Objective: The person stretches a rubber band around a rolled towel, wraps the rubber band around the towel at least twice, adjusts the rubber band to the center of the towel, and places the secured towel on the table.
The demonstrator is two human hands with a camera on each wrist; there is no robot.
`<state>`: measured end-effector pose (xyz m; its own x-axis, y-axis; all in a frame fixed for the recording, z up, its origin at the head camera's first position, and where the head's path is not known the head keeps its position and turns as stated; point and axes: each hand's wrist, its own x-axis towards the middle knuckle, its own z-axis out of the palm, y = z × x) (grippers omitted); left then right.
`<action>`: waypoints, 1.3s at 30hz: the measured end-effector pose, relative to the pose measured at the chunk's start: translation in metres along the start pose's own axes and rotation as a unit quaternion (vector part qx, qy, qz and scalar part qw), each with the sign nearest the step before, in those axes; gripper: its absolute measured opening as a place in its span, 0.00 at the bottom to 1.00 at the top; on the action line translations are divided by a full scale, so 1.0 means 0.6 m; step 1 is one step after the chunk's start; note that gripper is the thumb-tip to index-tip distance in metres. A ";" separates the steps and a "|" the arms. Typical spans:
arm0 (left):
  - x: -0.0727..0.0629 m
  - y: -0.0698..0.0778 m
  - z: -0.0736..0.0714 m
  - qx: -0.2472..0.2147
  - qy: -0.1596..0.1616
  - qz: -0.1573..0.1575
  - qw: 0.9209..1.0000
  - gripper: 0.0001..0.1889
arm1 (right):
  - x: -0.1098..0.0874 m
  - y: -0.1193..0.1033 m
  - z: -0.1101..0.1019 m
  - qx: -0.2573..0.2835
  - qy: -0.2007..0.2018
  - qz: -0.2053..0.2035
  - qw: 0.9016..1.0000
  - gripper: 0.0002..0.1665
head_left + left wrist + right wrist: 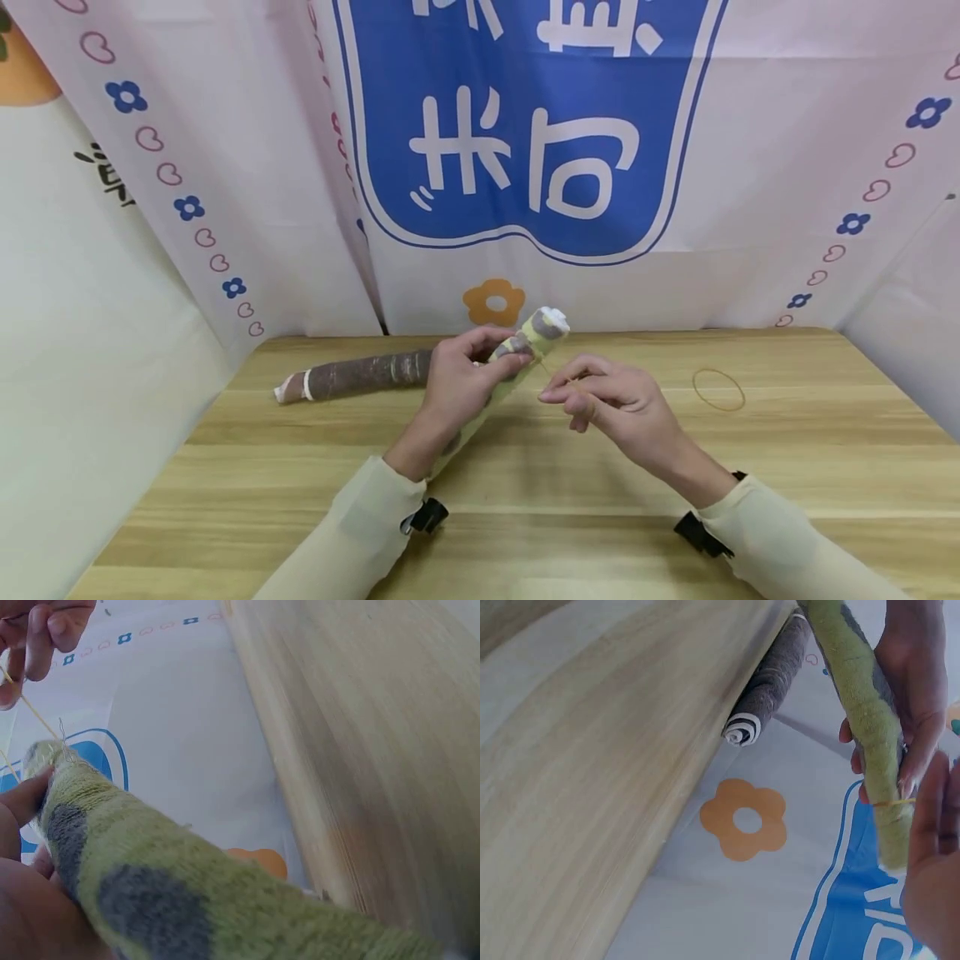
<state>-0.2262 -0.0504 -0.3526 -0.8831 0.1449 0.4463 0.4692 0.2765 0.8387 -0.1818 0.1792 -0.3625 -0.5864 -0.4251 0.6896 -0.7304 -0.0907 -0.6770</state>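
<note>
A rolled towel [187,862], yellow-green with dark grey spots, slants up above the table. Wrapped round its middle-upper part, my left hand [453,387] grips it, with the thumb near the far end. A thin yellow rubber band [891,802] circles the roll close to that end. My right hand [618,404] pinches part of this band just right of the roll and pulls it into a taut strand, seen in the left wrist view. The roll's lower end is partly hidden behind my left forearm.
Behind my left hand, a dark grey-brown rolled towel [367,377] lies on the wooden table [570,533]. A second rubber band [718,390] lies flat to the right. The table's back edge meets a printed cloth [750,208].
</note>
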 end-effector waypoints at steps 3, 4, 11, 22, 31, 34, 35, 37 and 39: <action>0.001 0.000 0.001 0.009 0.011 -0.005 1.000 0.12 | 0.002 -0.001 0.005 -0.002 0.015 -0.049 0.999 0.17; 0.001 0.000 0.002 0.012 0.013 -0.009 1.000 0.12 | 0.002 -0.002 0.006 -0.002 0.021 -0.062 0.998 0.16; 0.000 0.000 0.002 0.012 0.019 -0.033 0.999 0.11 | 0.003 -0.006 0.009 -0.028 0.059 -0.069 0.995 0.26; -0.002 0.000 0.003 0.000 0.019 -0.045 0.999 0.11 | 0.008 -0.002 0.006 -0.355 0.076 -0.053 0.930 0.50; -0.004 0.004 0.010 0.016 0.039 -0.030 0.999 0.11 | 0.003 -0.009 -0.007 -0.417 0.068 0.067 0.904 0.59; -0.005 0.003 0.013 0.014 0.051 -0.021 0.998 0.11 | 0.003 -0.012 -0.005 -0.383 0.057 0.083 0.918 0.55; -0.006 0.003 0.014 0.013 0.056 -0.020 0.998 0.11 | 0.002 -0.013 -0.003 -0.362 0.050 0.093 0.926 0.54; -0.007 0.003 0.015 0.009 0.064 -0.020 0.998 0.11 | 0.000 -0.017 0.004 -0.311 0.038 0.113 0.943 0.51; -0.008 0.004 0.015 0.006 0.070 -0.022 0.997 0.11 | -0.002 -0.020 0.012 -0.251 0.026 0.141 0.957 0.47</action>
<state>-0.2210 -0.0418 -0.3557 -0.8938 -0.0021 0.4485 0.4286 0.2904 0.8555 -0.1698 0.1744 -0.3569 -0.7928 -0.3218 0.5176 -0.6084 0.4704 -0.6392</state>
